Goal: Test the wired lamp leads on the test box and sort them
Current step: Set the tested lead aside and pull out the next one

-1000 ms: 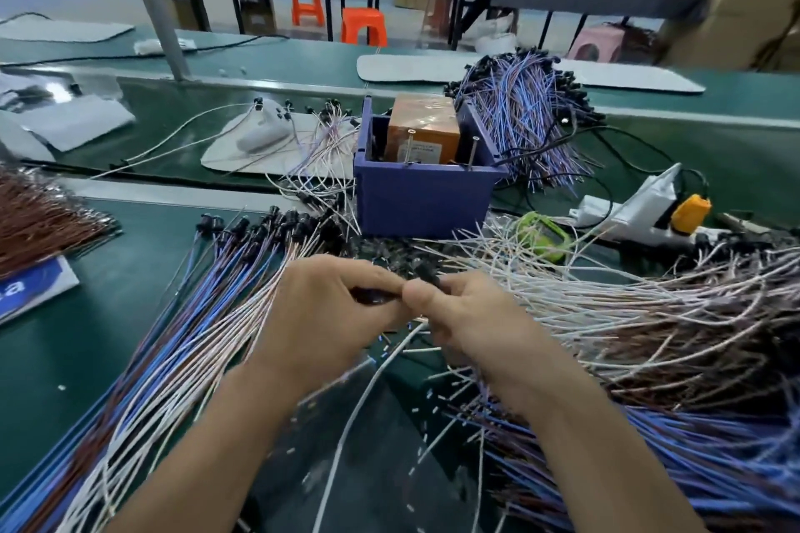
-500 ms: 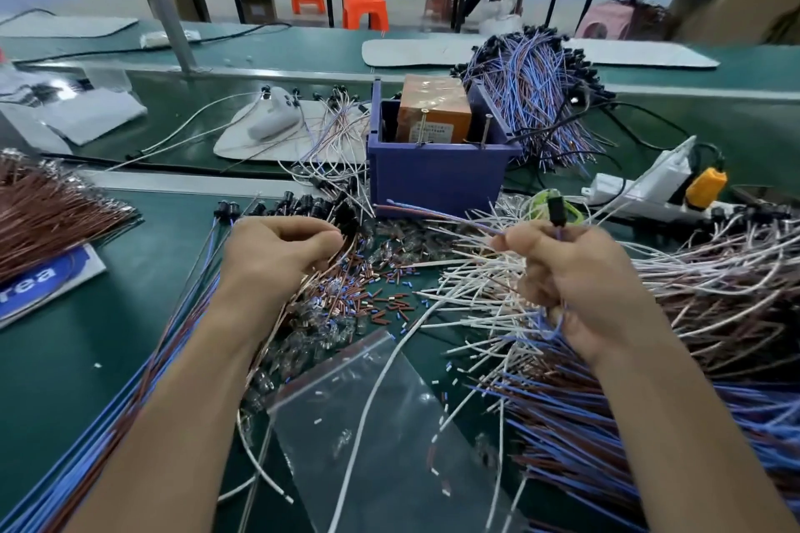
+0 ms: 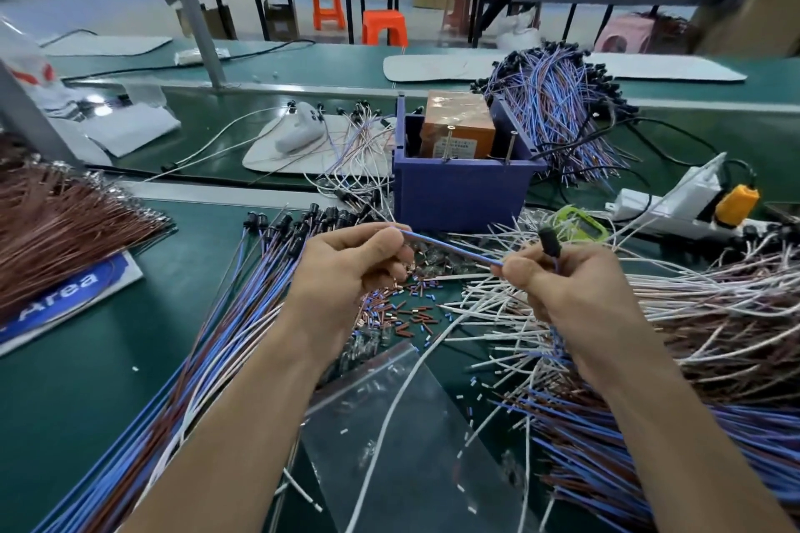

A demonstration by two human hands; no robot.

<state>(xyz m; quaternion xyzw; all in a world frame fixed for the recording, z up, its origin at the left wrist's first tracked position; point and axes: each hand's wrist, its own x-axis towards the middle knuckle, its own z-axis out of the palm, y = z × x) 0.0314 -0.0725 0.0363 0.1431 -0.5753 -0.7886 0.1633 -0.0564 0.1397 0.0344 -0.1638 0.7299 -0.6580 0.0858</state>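
Your left hand (image 3: 350,268) pinches one end of a blue lead (image 3: 450,248); your right hand (image 3: 571,294) grips the other end, its black socket (image 3: 550,240) sticking up above the fist. The lead spans between them, just in front of the test box (image 3: 459,195)

A blue and white sign (image 3: 78,290) flat on the worktop (image 3: 86,381), well left of the blue box (image 3: 459,195), reads "Area". The label (image 3: 454,147) on the orange block (image 3: 459,117) inside that box is too small to read.
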